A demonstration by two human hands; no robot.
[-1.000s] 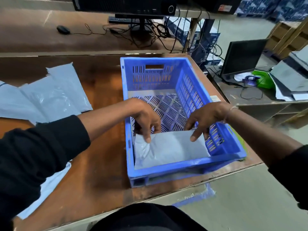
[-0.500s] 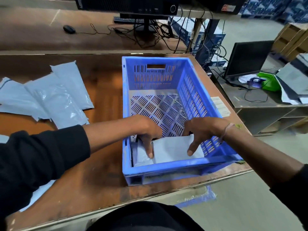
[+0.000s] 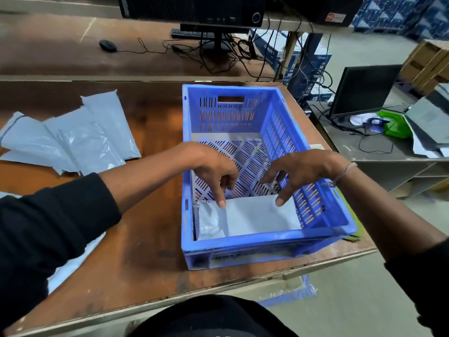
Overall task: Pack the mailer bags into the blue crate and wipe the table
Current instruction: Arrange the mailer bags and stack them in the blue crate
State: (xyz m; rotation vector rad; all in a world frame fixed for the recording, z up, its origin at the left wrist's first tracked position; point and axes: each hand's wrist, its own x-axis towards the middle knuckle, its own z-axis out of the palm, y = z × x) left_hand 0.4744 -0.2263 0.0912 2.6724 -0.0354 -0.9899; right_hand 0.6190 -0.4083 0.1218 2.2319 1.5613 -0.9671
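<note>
Brown and worn, the wooden counter (image 3: 136,251) carries a blue slotted plastic crate (image 3: 264,242) near its front right corner. One flat grey plastic mailer bag (image 3: 255,218) lies on the crate floor against the near wall, with a crumpled left end.

Half a second ago both hands pressed a finger down on this bag. Now they have lifted. The left hand (image 3: 213,170) hangs above the crate with its fingers loose and pointing down, the index fingertip just over the left part of the bag; it holds nothing. The right hand (image 3: 303,171) hangs the same way over the right part, fingers spread and loosely bent, also holding nothing. I cannot tell if the fingertips touch the bag. The bag itself lies at the same place as before.

On the left part of the counter a loose pile of grey mailer bags (image 3: 73,137) waits, well apart from the crate, and one more pale bag (image 3: 70,266) shows under the left black sleeve (image 3: 48,229).

Behind the counter stands a second brown desk (image 3: 60,57) with a black computer mouse (image 3: 107,45) and tangled black cables (image 3: 218,54). At the right, a lower grey table (image 3: 379,152) bears a dark monitor (image 3: 362,88) and a green object (image 3: 394,125).
</note>
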